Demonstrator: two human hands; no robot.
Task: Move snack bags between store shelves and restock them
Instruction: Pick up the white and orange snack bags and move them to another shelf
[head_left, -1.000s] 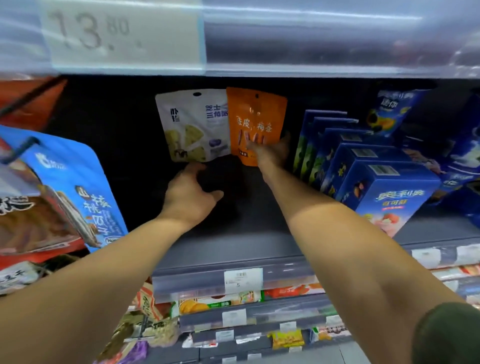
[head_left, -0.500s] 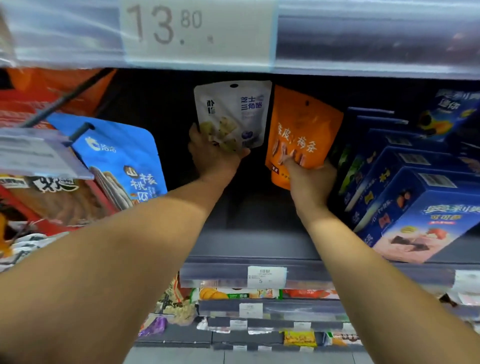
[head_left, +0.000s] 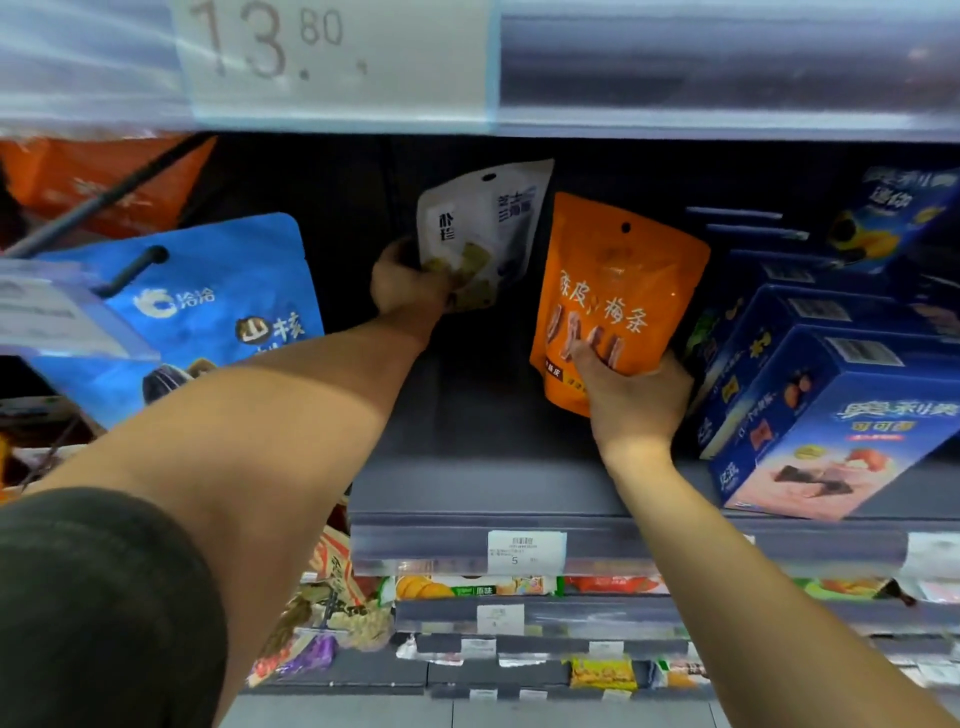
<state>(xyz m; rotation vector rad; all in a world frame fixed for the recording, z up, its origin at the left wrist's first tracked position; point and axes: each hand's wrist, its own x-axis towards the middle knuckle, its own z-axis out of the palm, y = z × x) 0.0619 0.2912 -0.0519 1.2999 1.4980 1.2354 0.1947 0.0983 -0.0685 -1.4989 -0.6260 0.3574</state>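
The right hand (head_left: 631, 405) is closed on the lower edge of an orange plum-strip pouch (head_left: 613, 296), thumb across the printed front, the other fingers hidden behind it. The pouch stands roughly upright, leaning a little to the right, its bottom apparently lifted just off the grey shelf deck (head_left: 467, 488) and its right edge close to the row of blue biscuit boxes (head_left: 831, 410). The left hand (head_left: 410, 286) is curled around the lower left corner of a white cheese-crisp pouch (head_left: 483, 234), which tilts to the right further back in the dark bay, well clear of the orange one.

Both look like light, soft film pouches with a stiffer sealed rim and a hang hole at the top. They should bend and crinkle rather than resist, and the glossy film may slide under a loose pinch. Gripping low, near the gusset where the contents bunch, seems a sound hold; a grip on the thin top seal would likely let the pouch swing.

Both arms reach forward and up into the bay, elbows nearly straight, the left extended deeper than the right. A blue walnut-flavour seed bag (head_left: 208, 312) hangs on a peg to the left.
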